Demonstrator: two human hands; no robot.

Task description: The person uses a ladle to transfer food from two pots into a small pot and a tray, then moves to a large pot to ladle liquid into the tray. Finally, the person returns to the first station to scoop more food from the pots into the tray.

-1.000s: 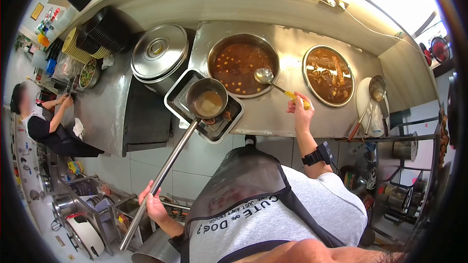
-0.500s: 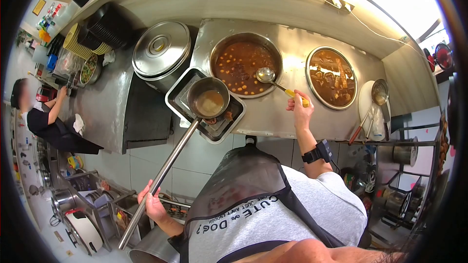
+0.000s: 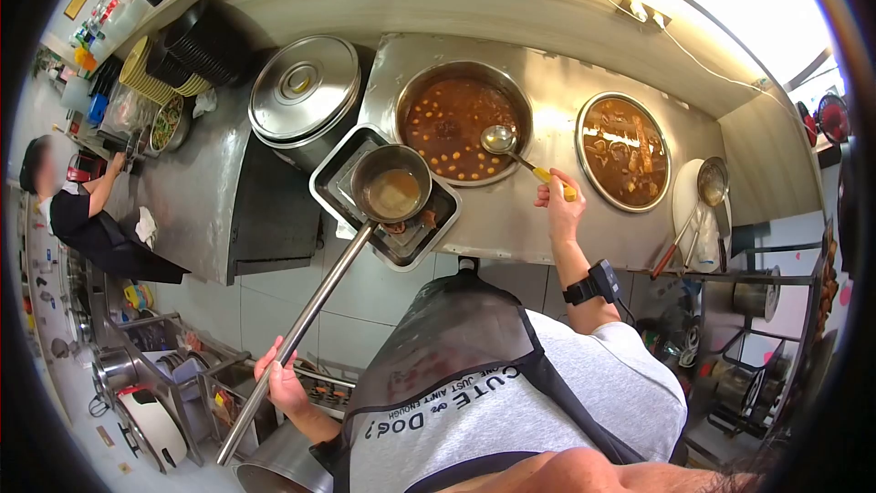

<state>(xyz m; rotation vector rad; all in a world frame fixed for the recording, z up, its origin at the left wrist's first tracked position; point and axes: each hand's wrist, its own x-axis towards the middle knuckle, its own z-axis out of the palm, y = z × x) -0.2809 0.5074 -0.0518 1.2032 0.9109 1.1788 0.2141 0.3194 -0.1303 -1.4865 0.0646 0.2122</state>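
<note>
My left hand (image 3: pixel 285 382) is wrapped round the long metal handle of a deep ladle (image 3: pixel 392 192). Its bowl, with some brownish liquid inside, is over a square metal tray (image 3: pixel 321 184) at the counter edge. In my right hand (image 3: pixel 561 204) is the yellow handle of a smaller metal ladle (image 3: pixel 499 140). That ladle's bowl is at the right side of a large round pot (image 3: pixel 526 96) of brown stew with pale round pieces floating in it. Right of my right hand sits a second round pot (image 3: pixel 584 151) of brown broth with chunks.
A lidded steel pot (image 3: pixel 304 87) stands left of the stew. A strainer (image 3: pixel 712 184) lies on a white plate (image 3: pixel 686 184) at the right end. Stacked black containers (image 3: pixel 208 41) are at the back left. A co-worker (image 3: pixel 78 210) stands at the far left counter.
The view has shifted very slightly. Both hands keep their hold on the ladles in nearly the same places. The floating pieces in the stew have drifted a little.
</note>
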